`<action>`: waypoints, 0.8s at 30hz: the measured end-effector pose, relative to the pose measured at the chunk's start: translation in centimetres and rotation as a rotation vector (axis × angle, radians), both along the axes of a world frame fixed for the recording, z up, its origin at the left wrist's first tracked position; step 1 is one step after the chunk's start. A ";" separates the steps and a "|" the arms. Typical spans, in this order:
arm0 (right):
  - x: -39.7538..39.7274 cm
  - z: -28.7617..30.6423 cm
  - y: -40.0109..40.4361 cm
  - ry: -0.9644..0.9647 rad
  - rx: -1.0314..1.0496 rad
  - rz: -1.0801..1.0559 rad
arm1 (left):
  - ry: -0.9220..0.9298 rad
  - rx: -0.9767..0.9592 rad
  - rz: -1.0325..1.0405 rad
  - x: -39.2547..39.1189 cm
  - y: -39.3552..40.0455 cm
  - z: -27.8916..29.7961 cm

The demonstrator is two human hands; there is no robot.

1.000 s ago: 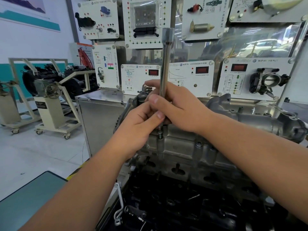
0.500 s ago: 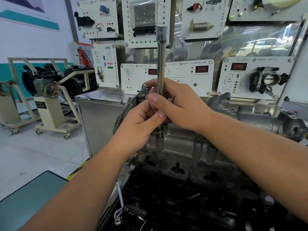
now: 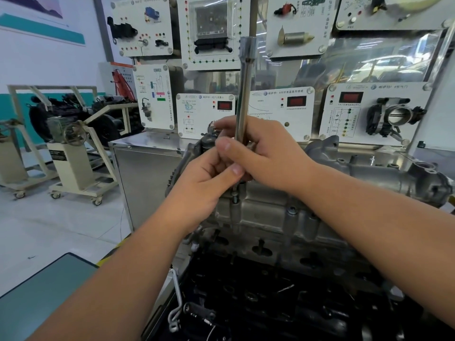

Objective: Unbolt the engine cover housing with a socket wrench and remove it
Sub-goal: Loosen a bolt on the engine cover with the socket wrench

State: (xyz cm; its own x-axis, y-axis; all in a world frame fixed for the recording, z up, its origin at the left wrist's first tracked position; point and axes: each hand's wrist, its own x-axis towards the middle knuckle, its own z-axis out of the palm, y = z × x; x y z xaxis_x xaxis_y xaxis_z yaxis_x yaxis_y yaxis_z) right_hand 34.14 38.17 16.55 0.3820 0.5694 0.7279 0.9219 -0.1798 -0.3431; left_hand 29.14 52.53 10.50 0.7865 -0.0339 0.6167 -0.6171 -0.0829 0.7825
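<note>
1. At the centre of the view, the socket wrench (image 3: 243, 94) stands nearly upright, its lower end meeting a bolt (image 3: 235, 198) on the grey engine cover housing (image 3: 270, 212).
2. From 5 o'clock, the right hand (image 3: 268, 153) wraps its fingers round the shaft.
3. From 7 o'clock, the left hand (image 3: 204, 185) pinches the shaft's lower end, thumb touching the right hand.
4. Toward 12 o'clock, white display panels (image 3: 280, 112) stand behind.
</note>
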 end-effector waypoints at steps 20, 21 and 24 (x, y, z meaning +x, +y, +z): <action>0.1 0.0 0.1 0.009 0.016 0.021 | 0.024 -0.023 -0.029 -0.2 0.1 0.2; 0.1 -0.1 0.2 0.050 0.003 0.034 | 0.050 -0.017 -0.032 -0.3 0.3 0.2; 0.3 -0.1 0.2 0.115 -0.031 0.047 | 0.079 0.023 -0.032 -0.4 0.6 0.2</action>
State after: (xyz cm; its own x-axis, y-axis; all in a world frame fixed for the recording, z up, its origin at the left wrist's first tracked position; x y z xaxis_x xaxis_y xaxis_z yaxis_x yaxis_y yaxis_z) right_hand 34.47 38.41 16.43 0.4342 0.6102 0.6626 0.8845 -0.1496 -0.4419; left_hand 28.73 53.14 10.65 0.8307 -0.0728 0.5519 -0.5565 -0.0825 0.8267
